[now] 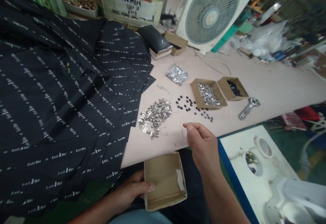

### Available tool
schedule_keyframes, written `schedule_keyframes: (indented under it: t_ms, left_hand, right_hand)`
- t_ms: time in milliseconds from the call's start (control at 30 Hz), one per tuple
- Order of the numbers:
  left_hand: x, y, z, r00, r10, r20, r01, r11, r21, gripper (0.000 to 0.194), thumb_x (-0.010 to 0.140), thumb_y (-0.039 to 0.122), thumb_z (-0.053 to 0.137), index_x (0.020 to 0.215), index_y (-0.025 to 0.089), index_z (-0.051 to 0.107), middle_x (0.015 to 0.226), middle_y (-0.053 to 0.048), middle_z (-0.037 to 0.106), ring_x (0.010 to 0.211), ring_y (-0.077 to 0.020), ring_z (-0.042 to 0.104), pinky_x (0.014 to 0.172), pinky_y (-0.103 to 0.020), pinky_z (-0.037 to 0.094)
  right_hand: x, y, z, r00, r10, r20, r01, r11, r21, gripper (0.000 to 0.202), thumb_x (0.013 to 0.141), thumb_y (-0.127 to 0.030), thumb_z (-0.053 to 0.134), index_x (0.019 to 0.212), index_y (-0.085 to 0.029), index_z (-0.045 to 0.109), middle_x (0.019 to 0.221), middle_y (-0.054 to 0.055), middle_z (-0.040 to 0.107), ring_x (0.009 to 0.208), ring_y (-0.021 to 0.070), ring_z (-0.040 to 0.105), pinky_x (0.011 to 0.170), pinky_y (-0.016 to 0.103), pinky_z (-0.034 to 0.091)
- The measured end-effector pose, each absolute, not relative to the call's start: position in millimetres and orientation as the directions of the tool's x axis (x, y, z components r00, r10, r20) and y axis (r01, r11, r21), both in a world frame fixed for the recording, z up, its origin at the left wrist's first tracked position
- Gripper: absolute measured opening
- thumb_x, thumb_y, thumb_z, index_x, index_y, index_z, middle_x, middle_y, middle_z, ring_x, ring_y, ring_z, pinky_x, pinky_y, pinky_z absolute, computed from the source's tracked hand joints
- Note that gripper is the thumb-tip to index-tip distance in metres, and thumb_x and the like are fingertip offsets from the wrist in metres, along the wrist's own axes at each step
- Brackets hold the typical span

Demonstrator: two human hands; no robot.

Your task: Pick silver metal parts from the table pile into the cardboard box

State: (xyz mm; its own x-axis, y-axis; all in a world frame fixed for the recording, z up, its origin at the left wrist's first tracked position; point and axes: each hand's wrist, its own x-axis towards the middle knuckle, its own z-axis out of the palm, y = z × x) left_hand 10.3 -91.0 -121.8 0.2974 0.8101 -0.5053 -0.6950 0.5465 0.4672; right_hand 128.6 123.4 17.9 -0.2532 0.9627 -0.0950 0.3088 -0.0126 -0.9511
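My left hand [139,186] grips a small open cardboard box [163,179] by its left wall, thumb inside, below the table's front edge. A scrap of white paper clings to the box's right inner side. Over the table edge, to the upper right of the box, my right hand [202,144] is closed with its fingers curled; whatever is in them is hidden. A single small metal piece [174,144] lies near the edge, left of this hand. Farther left is a pile of metal snap parts [156,115]. Dark round snap caps [187,103] are scattered beyond the hand.
One cardboard box [209,95] holds metal parts, another [233,88] black ones. A clear bag of parts [177,74] and a metal hand tool [249,108] lie nearby. Black printed fabric [76,91] covers the left. A fan [212,13] stands behind; a white machine [259,159] is at right.
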Motion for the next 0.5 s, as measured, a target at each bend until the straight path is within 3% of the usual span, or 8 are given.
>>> schedule_keyframes:
  t_ms: [67,133,333,500]
  left_hand:
    - [10.0,-91.0,-121.3,0.302,0.812,-0.500,-0.697,0.546,0.466,0.059,0.078,0.030,0.077,0.136,0.018,0.068,0.126,-0.011,0.079,0.113,-0.0357,0.072,0.099,-0.048,0.054]
    - [9.8,-90.3,-119.8,0.302,0.812,-0.500,-0.694,0.547,0.468,0.060,0.079,0.030,0.076,0.137,0.019,0.067,0.127,-0.011,0.078,0.115,-0.0359,0.071,0.097,-0.047,0.055]
    - [10.5,-89.2,-116.7,0.311,0.817,-0.486,-0.688,0.546,0.478,0.061,0.078,0.033,0.078,0.137,0.018,0.068,0.129,-0.011,0.077,0.116,-0.0366,0.071,0.090,-0.042,0.057]
    - [12.4,-88.5,-116.6,0.306,0.826,-0.474,-0.699,0.533,0.477,0.062,0.077,0.034,0.079,0.136,0.017,0.068,0.128,-0.012,0.078,0.113,-0.0365,0.072,0.089,-0.042,0.057]
  right_hand:
    - [145.0,113.9,19.6,-0.330,0.940,-0.084,0.517,0.106,-0.850,0.023,0.088,-0.042,0.073,0.086,-0.020,0.077,0.060,-0.005,0.045,0.056,0.0126,0.041,0.055,0.027,0.034]
    - [157.1,104.7,17.3,-0.393,0.913,-0.113,0.607,0.165,-0.778,0.022,0.088,-0.041,0.072,0.090,-0.020,0.079,0.058,-0.006,0.042,0.054,0.0127,0.041,0.055,0.028,0.034]
    - [164.5,88.4,0.1,-0.415,0.903,-0.111,0.649,0.208,-0.732,0.022,0.087,-0.035,0.070,0.098,-0.020,0.082,0.056,-0.007,0.043,0.053,0.0135,0.043,0.056,0.028,0.036]
    - [159.1,90.3,-5.1,-0.402,0.904,-0.146,0.682,0.188,-0.707,0.021,0.089,-0.037,0.068,0.089,-0.020,0.080,0.057,-0.006,0.049,0.055,0.0134,0.045,0.056,0.027,0.035]
